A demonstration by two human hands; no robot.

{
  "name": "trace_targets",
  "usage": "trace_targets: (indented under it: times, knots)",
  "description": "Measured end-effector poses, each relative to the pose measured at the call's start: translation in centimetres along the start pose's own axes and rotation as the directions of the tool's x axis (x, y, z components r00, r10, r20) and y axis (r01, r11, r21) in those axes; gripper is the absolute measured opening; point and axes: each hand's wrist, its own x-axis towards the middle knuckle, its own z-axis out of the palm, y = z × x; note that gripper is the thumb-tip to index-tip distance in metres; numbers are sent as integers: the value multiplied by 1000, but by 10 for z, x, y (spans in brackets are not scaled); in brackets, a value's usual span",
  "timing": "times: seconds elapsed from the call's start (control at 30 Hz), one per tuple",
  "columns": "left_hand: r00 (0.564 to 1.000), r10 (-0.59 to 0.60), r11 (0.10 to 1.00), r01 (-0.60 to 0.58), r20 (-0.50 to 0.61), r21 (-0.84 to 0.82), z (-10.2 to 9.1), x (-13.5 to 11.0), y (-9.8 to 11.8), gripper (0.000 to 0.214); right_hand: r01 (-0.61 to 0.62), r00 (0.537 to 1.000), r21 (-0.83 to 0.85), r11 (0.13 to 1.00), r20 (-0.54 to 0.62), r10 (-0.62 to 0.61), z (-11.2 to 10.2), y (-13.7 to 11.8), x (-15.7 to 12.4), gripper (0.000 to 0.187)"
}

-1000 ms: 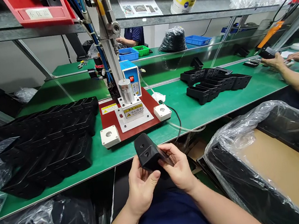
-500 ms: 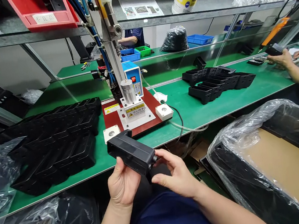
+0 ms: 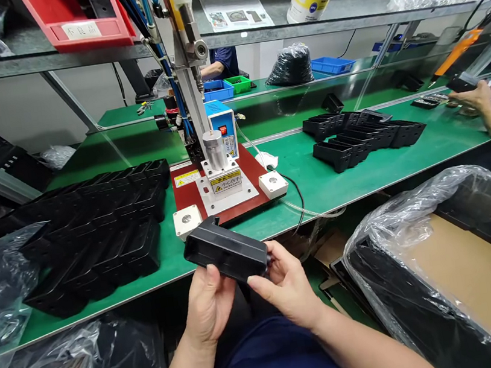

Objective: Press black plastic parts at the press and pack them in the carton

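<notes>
At the centre of the frame, a long, hollow, black plastic housing (image 3: 227, 247) is held up between the two bare hands, in front of the green-topped table (image 3: 311, 196), its right end lower than its left. Its open long side is turned toward the wearer, likely so that the inside can be seen, and a grip near each end probably keeps it from twisting.

The left hand (image 3: 210, 304) is closed lightly on it from below, thumb on the near edge; the housing lies just above this palm. The right hand (image 3: 290, 287) pinches the right end between thumb and fingers, so the housing extends leftward from its fingertips.

Similar black plastic housings stand in close rows at the left of the frame (image 3: 127, 249), perhaps packed that way to save room and stay within reach. Beyond the hands stands an upright metal press on a dark-red base (image 3: 250, 203).
</notes>
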Motion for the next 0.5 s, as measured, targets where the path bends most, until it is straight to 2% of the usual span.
trace_targets:
  times: [0.07,0.1,0.17,0.2,0.27,0.3,0.33,0.37,0.4,0.43,0.5]
  knots:
    - [998,49,976,-58,47,209,-4,-2,1,40,-12,999,103,995,-48,17,-5,0,2,32]
    - [994,84,933,-103,68,344,-7,-2,2,36,-18,996,160,987,-82,31,-8,-1,4,32]
    - [969,232,771,-239,90,590,-15,-2,9,22,-41,986,288,957,-141,85,-16,-3,8,30]
    - [936,337,670,-313,100,673,-18,-1,13,20,-66,979,355,932,-158,129,-20,-4,10,30]
    - [839,523,494,-440,147,750,-21,1,24,22,-146,958,468,871,-152,242,-25,-5,15,29]
    - [805,562,434,-481,189,762,-21,3,30,36,-188,945,513,838,-139,297,-27,-5,17,29]
    - [801,546,394,-503,244,770,-20,5,35,58,-226,930,549,805,-123,345,-28,-5,18,29]
    - [822,480,369,-506,306,780,-19,7,39,76,-260,917,577,774,-104,386,-28,-5,19,30]
    - [848,387,348,-499,363,794,-17,9,43,85,-290,906,595,750,-81,415,-28,-5,20,30]
    - [865,294,322,-490,407,810,-15,11,45,84,-315,899,604,732,-58,434,-27,-4,21,31]
    - [873,175,256,-486,455,836,-12,13,48,69,-350,893,606,715,-16,451,-27,-4,22,33]
